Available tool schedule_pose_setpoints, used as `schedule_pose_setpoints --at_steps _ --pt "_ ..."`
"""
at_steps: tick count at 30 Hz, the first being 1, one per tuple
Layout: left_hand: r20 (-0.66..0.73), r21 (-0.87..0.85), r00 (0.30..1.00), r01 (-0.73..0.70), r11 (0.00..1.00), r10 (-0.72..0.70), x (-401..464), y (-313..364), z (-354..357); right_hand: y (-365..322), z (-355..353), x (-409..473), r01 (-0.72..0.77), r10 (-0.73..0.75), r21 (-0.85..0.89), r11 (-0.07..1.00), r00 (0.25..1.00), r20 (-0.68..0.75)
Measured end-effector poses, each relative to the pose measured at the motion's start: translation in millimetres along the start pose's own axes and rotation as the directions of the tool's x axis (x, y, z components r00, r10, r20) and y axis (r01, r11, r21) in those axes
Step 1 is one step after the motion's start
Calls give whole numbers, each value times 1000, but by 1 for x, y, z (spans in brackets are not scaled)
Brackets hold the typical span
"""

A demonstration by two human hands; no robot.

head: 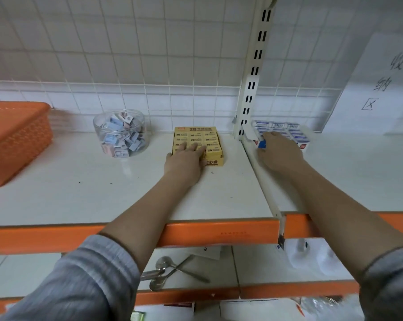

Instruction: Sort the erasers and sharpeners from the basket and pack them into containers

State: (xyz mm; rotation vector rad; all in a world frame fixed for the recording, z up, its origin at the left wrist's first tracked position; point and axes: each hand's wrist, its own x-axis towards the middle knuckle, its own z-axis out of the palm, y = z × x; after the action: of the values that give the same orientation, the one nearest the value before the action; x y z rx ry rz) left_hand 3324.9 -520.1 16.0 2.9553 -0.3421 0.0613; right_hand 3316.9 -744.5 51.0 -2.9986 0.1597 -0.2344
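Pressing flat, straight-fingered left hand [186, 156] onto yellow cardboard box of 2B erasers [198, 144], levelling rows. Pinching blue-and-white eraser [262, 144] in right hand [280, 151], seating it squarely beside white box of blue-labelled erasers [286, 133]. Keeping clear round plastic tub of sharpeners [120, 133] and orange woven plastic basket [15, 140] undisturbed.

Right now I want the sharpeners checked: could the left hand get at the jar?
Probably yes: the left hand rests on the yellow box, and the shelf toward the jar lies bare.
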Motion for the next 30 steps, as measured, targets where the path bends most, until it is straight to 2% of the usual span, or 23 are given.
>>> schedule_pose_setpoints --at_steps 6,8,10,13,17,21,25,30 --pt "13 -77 1000 19 997 -19 -5 -1 -5 -6 -1 1 49 -54 -61 997 995 -82" --pt "23 -111 1000 20 994 -18 -9 -5 -8 -16 -2 1 169 -166 16 986 980 -108" --pt "24 -140 998 60 988 -58 -17 -12 -13 -30 -3 0 309 -303 159 938 951 -65" --pt "29 -213 992 124 969 -120 -37 -26 -20 -50 -1 1 387 -401 255 886 916 6" --pt "6 -252 993 114 961 -116 -62 -39 -22 -65 6 9 339 -362 252 906 931 51" --pt "3 -280 993 116 953 -120 -66 -43 -19 -71 15 13 274 -287 228 934 957 25" --pt "1 -278 990 134 951 -139 -66 -40 -24 -73 18 11 278 -275 195 940 960 -43" --pt "-45 -275 986 143 951 -161 -70 -39 -33 -78 13 8 280 -278 175 944 960 -32"
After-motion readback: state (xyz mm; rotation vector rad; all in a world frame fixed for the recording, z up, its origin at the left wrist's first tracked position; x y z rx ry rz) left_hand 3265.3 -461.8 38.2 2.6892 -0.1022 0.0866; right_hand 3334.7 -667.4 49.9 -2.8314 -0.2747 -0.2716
